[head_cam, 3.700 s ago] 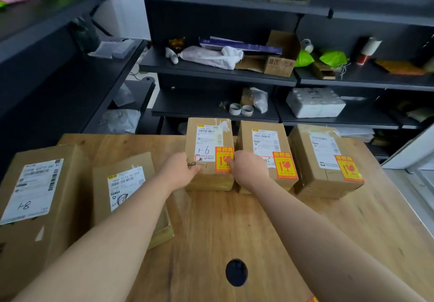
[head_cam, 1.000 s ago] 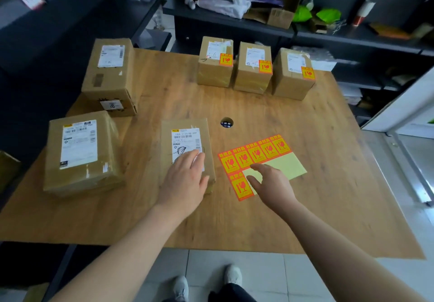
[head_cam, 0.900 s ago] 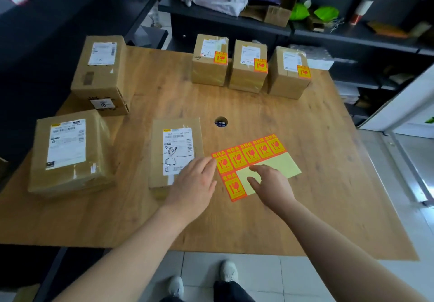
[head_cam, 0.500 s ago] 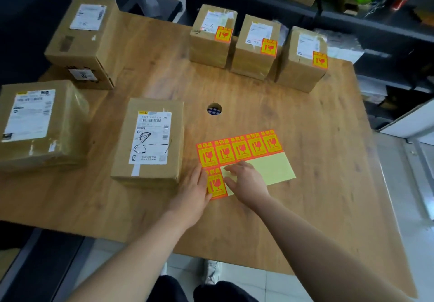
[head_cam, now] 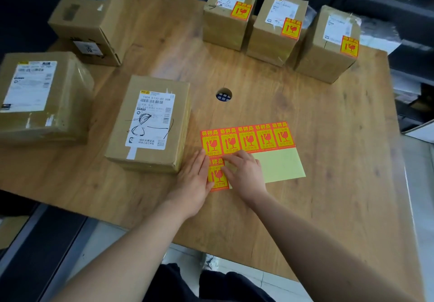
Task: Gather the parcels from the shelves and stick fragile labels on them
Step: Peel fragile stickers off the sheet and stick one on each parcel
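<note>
Left hand (head_cam: 193,180) flat, fingers straight, pressing label sheet (head_cam: 279,165) edge; right hand (head_cam: 245,176) fingers bent over lower fragile label (head_cam: 217,177), pinch unclear.

- The unlabelled parcel (head_cam: 150,123) stands just left of the left grip (head_cam: 193,180) and blocks that side.
- Right of the right grip (head_cam: 244,175), past the flat label sheet (head_cam: 279,165), the table (head_cam: 340,161) gives open room.
- Beyond both grips, free wood reaches three labelled parcels (head_cam: 277,27), well apart.

Label sheet (head_cam: 277,165) on table (head_cam: 328,196), parcel (head_cam: 150,123) just left
</note>
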Motion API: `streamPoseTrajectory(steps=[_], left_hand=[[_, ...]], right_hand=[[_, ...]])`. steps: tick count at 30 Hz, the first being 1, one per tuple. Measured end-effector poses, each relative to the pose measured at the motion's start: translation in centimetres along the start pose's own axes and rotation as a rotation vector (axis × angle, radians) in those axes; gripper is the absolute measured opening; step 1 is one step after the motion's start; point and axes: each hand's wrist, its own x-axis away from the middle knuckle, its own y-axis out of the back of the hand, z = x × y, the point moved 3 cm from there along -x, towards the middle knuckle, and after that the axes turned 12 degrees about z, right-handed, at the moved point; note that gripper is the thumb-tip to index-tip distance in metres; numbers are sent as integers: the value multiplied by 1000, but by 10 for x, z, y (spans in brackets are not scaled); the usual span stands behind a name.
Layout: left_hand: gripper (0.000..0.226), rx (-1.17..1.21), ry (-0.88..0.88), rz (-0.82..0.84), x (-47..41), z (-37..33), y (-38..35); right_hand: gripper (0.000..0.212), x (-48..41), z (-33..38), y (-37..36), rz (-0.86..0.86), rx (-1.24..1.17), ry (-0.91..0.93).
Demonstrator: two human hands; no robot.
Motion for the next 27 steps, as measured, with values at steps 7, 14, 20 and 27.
streamPoseTrajectory(steps=[7, 14, 20, 27], left_hand=[[68, 36, 2, 10, 1, 1, 0], [68, 50, 16, 14, 2, 2, 0], [69, 78, 20, 36, 2, 2, 2], [70, 122, 21, 48, 1, 5, 0]], right_hand=[[22, -3, -6, -1, 0, -187, -3], [20, -7, -4, -2, 46, -148, -20], [18, -14, -3, 12, -14, -297, -123], [20, -22, 8, 9, -11, -68, -123]])
